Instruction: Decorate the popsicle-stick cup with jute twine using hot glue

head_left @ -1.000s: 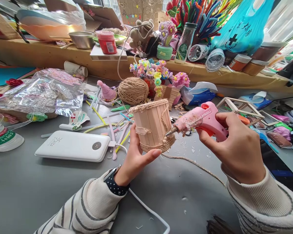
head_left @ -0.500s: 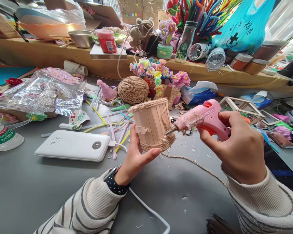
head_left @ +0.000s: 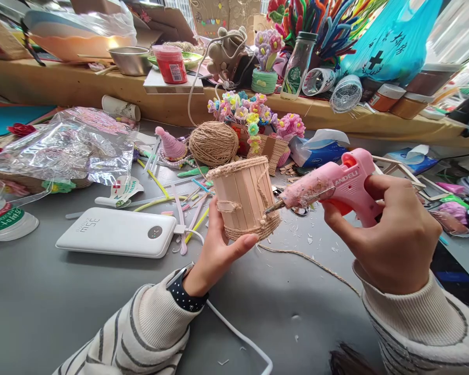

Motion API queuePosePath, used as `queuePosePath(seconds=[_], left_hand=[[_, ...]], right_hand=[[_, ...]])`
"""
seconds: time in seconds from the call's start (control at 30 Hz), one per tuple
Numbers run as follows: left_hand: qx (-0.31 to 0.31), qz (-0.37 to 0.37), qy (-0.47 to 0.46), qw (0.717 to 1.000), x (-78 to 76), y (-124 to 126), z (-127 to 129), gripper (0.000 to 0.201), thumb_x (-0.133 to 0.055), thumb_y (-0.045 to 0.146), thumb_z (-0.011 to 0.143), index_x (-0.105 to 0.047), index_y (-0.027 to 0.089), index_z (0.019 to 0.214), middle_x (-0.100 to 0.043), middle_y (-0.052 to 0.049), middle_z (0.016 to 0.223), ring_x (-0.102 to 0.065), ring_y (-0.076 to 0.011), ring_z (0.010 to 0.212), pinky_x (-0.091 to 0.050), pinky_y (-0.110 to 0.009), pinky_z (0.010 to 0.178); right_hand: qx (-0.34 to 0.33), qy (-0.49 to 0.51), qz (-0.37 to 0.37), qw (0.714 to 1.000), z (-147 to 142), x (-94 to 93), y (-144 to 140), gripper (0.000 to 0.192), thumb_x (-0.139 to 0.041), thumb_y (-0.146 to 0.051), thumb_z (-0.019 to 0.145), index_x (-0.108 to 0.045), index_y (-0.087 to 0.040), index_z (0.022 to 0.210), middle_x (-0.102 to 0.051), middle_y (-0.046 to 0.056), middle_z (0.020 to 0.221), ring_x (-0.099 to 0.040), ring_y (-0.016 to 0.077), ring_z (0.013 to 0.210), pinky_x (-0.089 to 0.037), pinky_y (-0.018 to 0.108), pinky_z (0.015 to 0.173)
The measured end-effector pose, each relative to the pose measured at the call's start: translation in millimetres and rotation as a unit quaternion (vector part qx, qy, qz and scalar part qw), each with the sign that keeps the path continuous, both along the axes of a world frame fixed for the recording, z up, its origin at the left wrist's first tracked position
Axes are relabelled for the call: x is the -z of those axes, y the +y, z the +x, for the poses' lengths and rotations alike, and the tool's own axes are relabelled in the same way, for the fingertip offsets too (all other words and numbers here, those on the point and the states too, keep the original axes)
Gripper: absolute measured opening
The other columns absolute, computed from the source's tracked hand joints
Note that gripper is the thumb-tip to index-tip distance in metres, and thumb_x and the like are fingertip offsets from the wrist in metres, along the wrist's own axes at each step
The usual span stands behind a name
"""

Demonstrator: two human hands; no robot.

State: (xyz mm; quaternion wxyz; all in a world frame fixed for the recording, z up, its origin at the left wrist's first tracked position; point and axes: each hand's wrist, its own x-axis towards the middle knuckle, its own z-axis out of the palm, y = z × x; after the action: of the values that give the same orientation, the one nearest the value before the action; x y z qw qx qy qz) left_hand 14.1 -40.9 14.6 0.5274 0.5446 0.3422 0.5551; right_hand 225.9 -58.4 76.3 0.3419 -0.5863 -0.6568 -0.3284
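Note:
My left hand (head_left: 222, 250) grips a small wooden-stick barrel (head_left: 242, 195) from below, its thumb along the base. Twine (head_left: 236, 165) wraps the barrel's rim and base, and a thin strand runs down its right side. In my right hand (head_left: 391, 229) is a pink hot glue gun (head_left: 346, 185), fingers closed around its handle. The metal nozzle (head_left: 274, 206) points left at the barrel's lower right side, at or very near the surface. From the base a length of twine (head_left: 308, 258) trails right across the table. Behind the barrel sits a ball of twine (head_left: 213, 142).
A white power bank (head_left: 117, 233) with a cable lies left of the barrel. Pipe-cleaner flowers (head_left: 246, 112), a pink cone hat (head_left: 171, 145) and a tissue pack (head_left: 320, 148) stand behind. A cluttered ledge (head_left: 164, 107) runs along the back. Glue scraps dot the table.
My right hand and the glue gun's body have shifted slightly right and up, the nozzle staying close to the same spot. The barrel and my left hand are nearly unmoved.

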Motion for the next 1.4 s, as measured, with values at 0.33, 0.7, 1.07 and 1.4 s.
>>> queuePosePath(seconds=[0.33, 0.7, 1.07, 1.4], left_hand=[[-0.035, -0.029, 0.04, 0.998, -8.9, -1.0, 1.5, 0.077, -0.068, 0.052, 0.065, -0.03, 0.02, 0.123, -0.051, -0.012, 0.124, -0.051, -0.0285, 0.116, -0.044, -0.04, 0.095], [-0.04, -0.037, 0.057, 0.997, -5.0, -0.6, 1.0, 0.086, -0.068, 0.053, 0.063, -0.025, 0.018, 0.129, -0.044, -0.015, 0.129, -0.047, -0.0293, 0.119, -0.042, -0.042, 0.097], [-0.043, -0.047, 0.074, 0.995, -6.3, 0.0, 1.7, 0.083, -0.068, 0.052, 0.063, -0.028, 0.019, 0.128, -0.048, -0.013, 0.127, -0.047, -0.031, 0.119, -0.042, -0.044, 0.096], [-0.056, -0.045, 0.106, 0.992, -6.7, 0.6, 1.4, 0.078, -0.068, 0.047, 0.065, -0.028, 0.018, 0.125, -0.049, -0.013, 0.125, -0.049, -0.0281, 0.117, -0.042, -0.04, 0.096]], right_hand=[[0.02, 0.028, -0.017, 0.999, -2.3, 1.7, -3.2, 0.045, -0.061, -0.048, 0.072, -0.048, -0.022, 0.105, -0.061, 0.006, 0.082, -0.059, 0.0237, 0.068, -0.045, 0.034, 0.059], [0.004, 0.012, 0.015, 1.0, -1.8, 4.1, -5.9, 0.05, -0.063, -0.039, 0.073, -0.043, -0.025, 0.117, -0.063, 0.009, 0.092, -0.064, 0.0301, 0.08, -0.047, 0.037, 0.06], [-0.002, 0.035, 0.035, 0.999, -0.8, 0.6, -6.0, 0.027, -0.065, -0.042, 0.069, -0.058, -0.024, 0.088, -0.064, 0.008, 0.073, -0.063, 0.0276, 0.069, -0.045, 0.036, 0.048], [-0.047, -0.035, 0.111, 0.992, 4.3, 6.7, 0.1, 0.039, -0.075, -0.038, 0.062, -0.053, -0.022, 0.089, -0.065, 0.005, 0.074, -0.064, 0.0224, 0.068, -0.05, 0.033, 0.053]])
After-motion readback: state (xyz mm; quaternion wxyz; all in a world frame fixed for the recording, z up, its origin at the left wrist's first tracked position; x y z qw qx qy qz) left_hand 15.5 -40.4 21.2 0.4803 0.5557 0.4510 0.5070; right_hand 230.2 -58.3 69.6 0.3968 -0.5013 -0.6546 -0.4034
